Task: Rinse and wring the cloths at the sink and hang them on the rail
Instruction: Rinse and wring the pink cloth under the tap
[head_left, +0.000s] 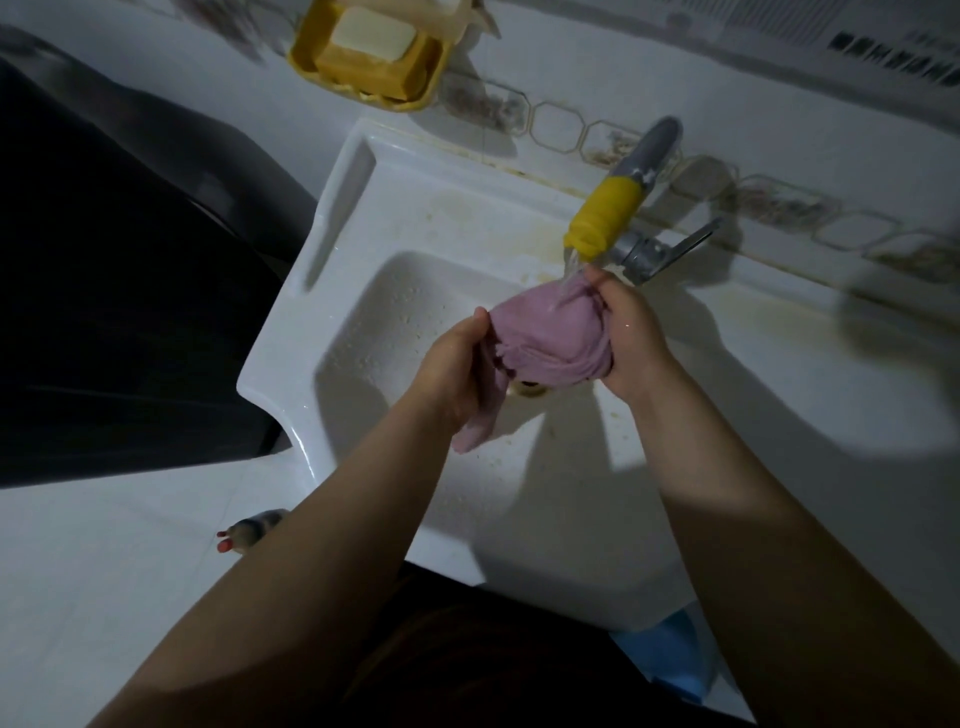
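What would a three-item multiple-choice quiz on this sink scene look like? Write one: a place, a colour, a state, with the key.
1. Where is the soap dish?
A. In the basin
B. On the wall tiles above the sink's far left corner
C. On the floor

2. What colour is the cloth?
A. Green
B. White
C. Pink

3. What is the tap doing?
A. Running onto the cloth
B. Shut off, dry
C. Filling a bucket

Key: 1 B, the yellow dish sits on the tiles beyond the rim. 2 C, the cloth bunched between left hand and right hand is pink. 3 A, a stream falls from the yellow spout onto the cloth.
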